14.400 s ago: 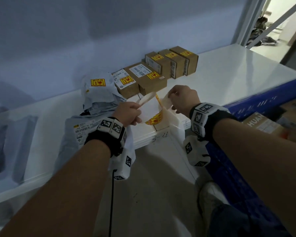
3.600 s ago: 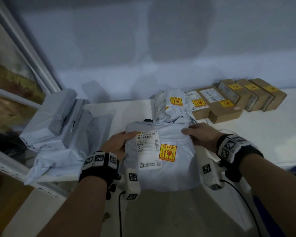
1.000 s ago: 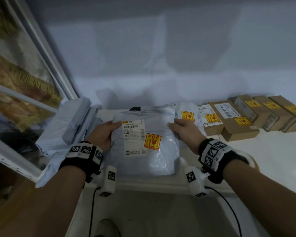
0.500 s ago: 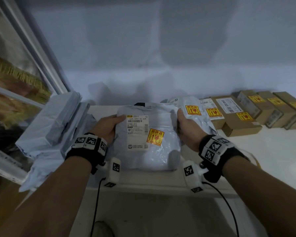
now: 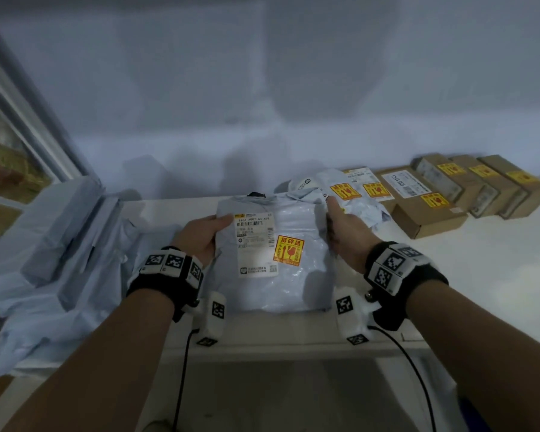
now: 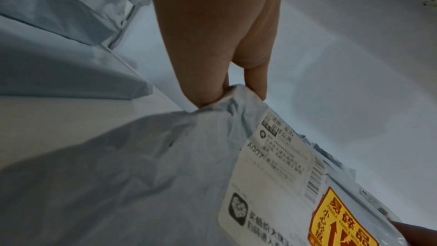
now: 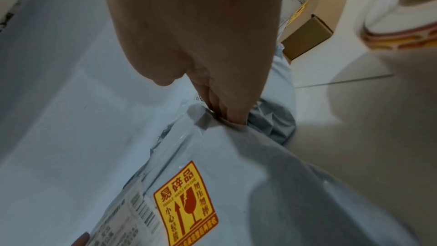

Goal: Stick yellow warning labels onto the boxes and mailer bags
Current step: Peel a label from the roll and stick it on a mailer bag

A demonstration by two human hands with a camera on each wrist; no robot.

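Between the two grips, the mailer bag [image 5: 272, 257] is held by its side edges, label [image 5: 289, 249] facing up; likely so the labelled bag can be set beside the finished ones. Left hand [image 5: 200, 235] pinches the left edge, thumb on top, fingers beneath. Right hand [image 5: 345, 232] clamps the right edge the same way. Beyond the right grip lie a labelled bag [image 5: 340, 190] and boxes [image 5: 468, 185] on the desk [image 5: 496, 275]. Left of the left grip, unlabelled bags [image 5: 53, 232] wait.

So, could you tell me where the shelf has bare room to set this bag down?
Bare shelf lies right of the right hand, in front of the boxes. A narrow strip runs behind the left hand. The unlabelled bags crowd the left.
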